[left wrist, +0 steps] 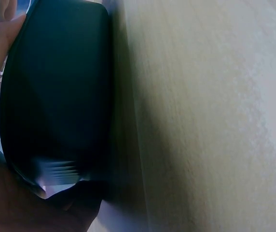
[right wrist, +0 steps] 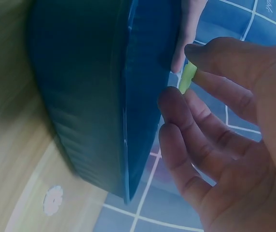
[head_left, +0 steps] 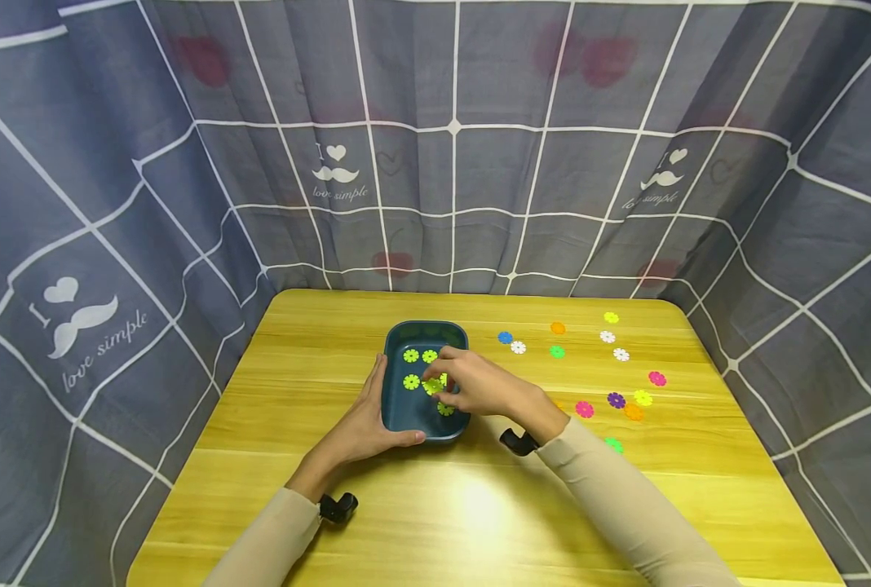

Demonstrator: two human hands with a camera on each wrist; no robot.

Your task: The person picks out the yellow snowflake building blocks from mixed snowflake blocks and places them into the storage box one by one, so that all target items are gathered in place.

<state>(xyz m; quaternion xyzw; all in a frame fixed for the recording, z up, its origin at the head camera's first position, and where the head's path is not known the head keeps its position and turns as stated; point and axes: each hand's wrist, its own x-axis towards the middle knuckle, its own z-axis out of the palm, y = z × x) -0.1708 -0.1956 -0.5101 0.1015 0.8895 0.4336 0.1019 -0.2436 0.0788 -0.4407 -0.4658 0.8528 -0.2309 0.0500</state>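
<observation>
A dark teal plastic tray (head_left: 406,420) stands on the table, several yellow-green flower-shaped pieces (head_left: 411,381) lying on its floor. My left hand (head_left: 358,428) grips the tray at its near left corner, fingers along the left side and thumb over the near rim. Up close in the left wrist view, the tray's outer wall (left wrist: 65,87) fills the space beside that hand. Over the tray is my right hand (head_left: 479,383), thumb and fingertips pinching one yellow-green flower piece (right wrist: 188,77). In the head view this hand covers part of the pieces beneath.
Loose flower pieces in several colours are scattered over the table's right side, among them a blue one (head_left: 505,337), a purple one (head_left: 616,400) and a pink one (head_left: 585,409). A grey-blue checked curtain (head_left: 413,179) hangs behind and around the wooden table (head_left: 318,342).
</observation>
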